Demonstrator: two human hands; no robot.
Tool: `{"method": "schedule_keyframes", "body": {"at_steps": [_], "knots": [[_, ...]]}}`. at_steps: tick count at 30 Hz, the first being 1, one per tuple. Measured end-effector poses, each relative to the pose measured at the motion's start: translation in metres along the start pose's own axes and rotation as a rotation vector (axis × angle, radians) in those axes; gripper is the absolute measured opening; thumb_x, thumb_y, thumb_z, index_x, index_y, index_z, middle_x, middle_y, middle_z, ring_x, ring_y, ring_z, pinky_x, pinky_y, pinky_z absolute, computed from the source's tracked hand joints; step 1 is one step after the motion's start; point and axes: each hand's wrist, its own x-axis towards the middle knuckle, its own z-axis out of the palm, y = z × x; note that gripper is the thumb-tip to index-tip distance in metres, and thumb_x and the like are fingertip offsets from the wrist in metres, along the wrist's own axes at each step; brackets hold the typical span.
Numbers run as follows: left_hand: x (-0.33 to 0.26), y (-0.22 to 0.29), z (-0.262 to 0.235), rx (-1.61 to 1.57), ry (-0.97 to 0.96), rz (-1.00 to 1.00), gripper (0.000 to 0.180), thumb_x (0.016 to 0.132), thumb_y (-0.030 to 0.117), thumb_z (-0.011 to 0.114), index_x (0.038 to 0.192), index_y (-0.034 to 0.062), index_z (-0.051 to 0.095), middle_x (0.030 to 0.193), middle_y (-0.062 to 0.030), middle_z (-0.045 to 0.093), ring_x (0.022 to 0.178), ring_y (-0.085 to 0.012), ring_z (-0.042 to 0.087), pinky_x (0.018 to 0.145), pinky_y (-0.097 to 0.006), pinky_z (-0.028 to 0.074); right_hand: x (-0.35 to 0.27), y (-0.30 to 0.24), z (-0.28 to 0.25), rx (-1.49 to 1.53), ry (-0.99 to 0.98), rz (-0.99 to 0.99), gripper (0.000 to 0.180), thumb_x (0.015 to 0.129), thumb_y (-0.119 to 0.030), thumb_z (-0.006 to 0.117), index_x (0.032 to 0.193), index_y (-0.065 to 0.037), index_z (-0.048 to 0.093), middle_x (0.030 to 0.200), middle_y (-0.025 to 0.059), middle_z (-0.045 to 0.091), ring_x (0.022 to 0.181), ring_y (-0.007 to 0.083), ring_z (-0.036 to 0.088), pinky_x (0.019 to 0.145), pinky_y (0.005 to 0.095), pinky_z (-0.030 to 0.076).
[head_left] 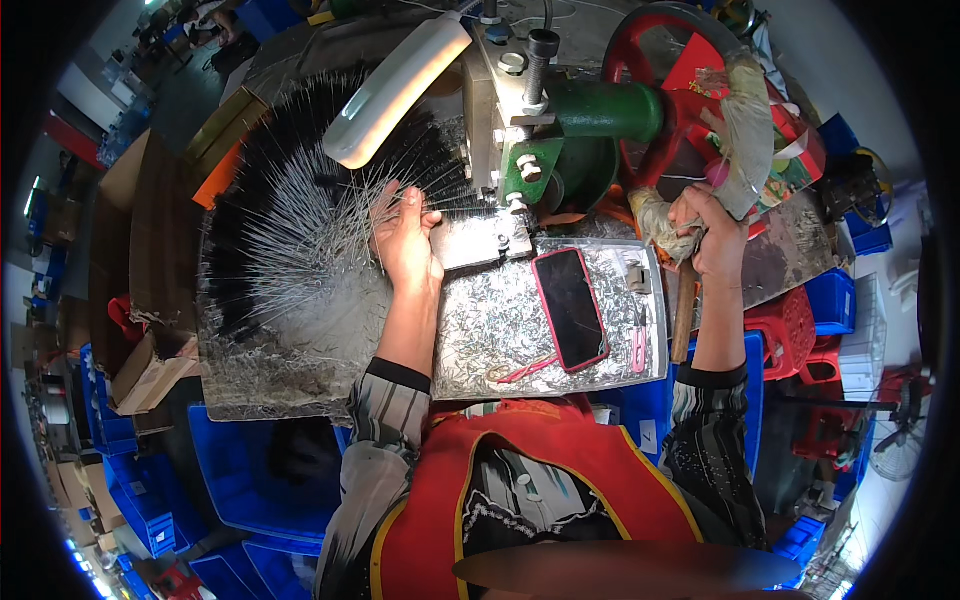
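A large heap of thin metal wires, dark toward the outer ends, fans out on the left of the worktable. At its right edge, my left hand is closed, with wires around its fingertips; how many it grips cannot be made out. Just right of those fingers sits the metal block of a green hand press. My right hand is wrapped round the cloth-bound rim of the press's red handwheel. Below that hand hangs a wooden handle.
A lit white lamp hangs over the wires. On the foil-like sheet in front of the press lie a phone in a pink case and a small pink-handled tool. Cardboard boxes stand left; blue bins sit below the table.
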Motion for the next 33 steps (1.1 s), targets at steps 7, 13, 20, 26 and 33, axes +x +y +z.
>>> {"method": "schedule_keyframes", "body": {"at_steps": [7, 13, 20, 26, 33], "knots": [[0.003, -0.001, -0.003, 0.014, 0.008, 0.007, 0.034, 0.078, 0.005, 0.062, 0.108, -0.0016, 0.047, 0.079, -0.0058, 0.055, 0.067, -0.0102, 0.053, 0.051, -0.021, 0.048, -0.002, -0.022, 0.01, -0.092, 0.098, 0.148, 0.013, 0.069, -0.012, 0.06, 0.064, 0.0, 0.057, 0.053, 0.0083, 0.053, 0.044, 0.0137, 0.047, 0.043, 0.0252, 0.037], [0.002, 0.0, -0.001, -0.012, 0.012, 0.006, 0.036, 0.077, 0.005, 0.062, 0.109, -0.0018, 0.046, 0.078, -0.0056, 0.055, 0.066, -0.01, 0.053, 0.051, -0.021, 0.049, 0.005, -0.031, 0.006, -0.044, -0.068, 0.036, 0.017, 0.07, -0.011, 0.058, 0.059, 0.0, 0.052, 0.05, 0.0066, 0.049, 0.045, 0.0131, 0.046, 0.045, 0.0259, 0.036], [-0.001, 0.003, 0.001, 0.007, -0.042, -0.014, 0.037, 0.078, 0.005, 0.061, 0.111, -0.0014, 0.043, 0.072, -0.0052, 0.051, 0.049, -0.0085, 0.045, 0.041, -0.02, 0.041, -0.002, 0.041, 0.008, -0.041, -0.101, -0.341, 0.017, 0.076, -0.007, 0.053, 0.061, 0.001, 0.051, 0.061, 0.0072, 0.053, 0.05, 0.013, 0.048, 0.051, 0.0258, 0.04], [-0.005, 0.0, -0.008, -0.141, -0.022, 0.004, 0.038, 0.081, 0.005, 0.057, 0.114, -0.0013, 0.04, 0.077, -0.0051, 0.051, 0.06, -0.0089, 0.048, 0.045, -0.021, 0.044, 0.0, 0.005, 0.001, 0.038, -0.07, -0.105, 0.009, 0.071, -0.005, 0.056, 0.065, 0.001, 0.055, 0.052, 0.0085, 0.051, 0.044, 0.0155, 0.047, 0.046, 0.0273, 0.038], [-0.005, -0.002, -0.008, -0.173, 0.081, 0.097, 0.022, 0.084, 0.009, 0.053, 0.105, 0.0015, 0.048, 0.078, -0.0028, 0.051, 0.068, -0.0103, 0.048, 0.056, -0.026, 0.046, 0.001, -0.006, 0.001, 0.0, 0.014, 0.015, 0.011, 0.07, -0.008, 0.058, 0.065, 0.001, 0.057, 0.053, 0.0095, 0.053, 0.045, 0.0151, 0.048, 0.044, 0.0263, 0.037]]}}
